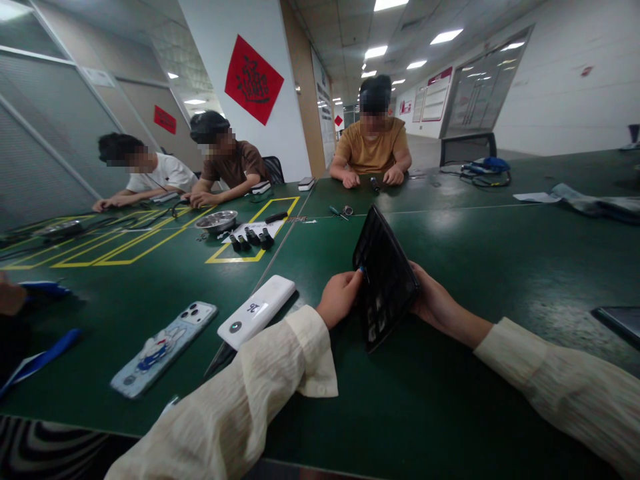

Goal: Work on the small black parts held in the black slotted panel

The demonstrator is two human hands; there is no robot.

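A black tablet (385, 280) is tilted upright above the green table, its dark glossy face towards me and pale reflections low on it. My right hand (435, 300) is closed on its right edge, with most of the fingers hidden behind it. At the left edge, my left hand (341, 297) is closed with the thumb over the tablet's face. A small blue spot shows at that thumb's tip; I cannot make out what it is. Left of my left hand lie a white power bank (257, 310) marked 26 and a phone in a light blue rabbit case (163, 350).
Several black cylindrical parts (253, 239) and a metal bowl (217, 221) sit by yellow tape outlines on the green table (480, 267). A dark flat device (620, 323) lies at right. Three people sit across the table; another person's hand (11, 297) shows at far left.
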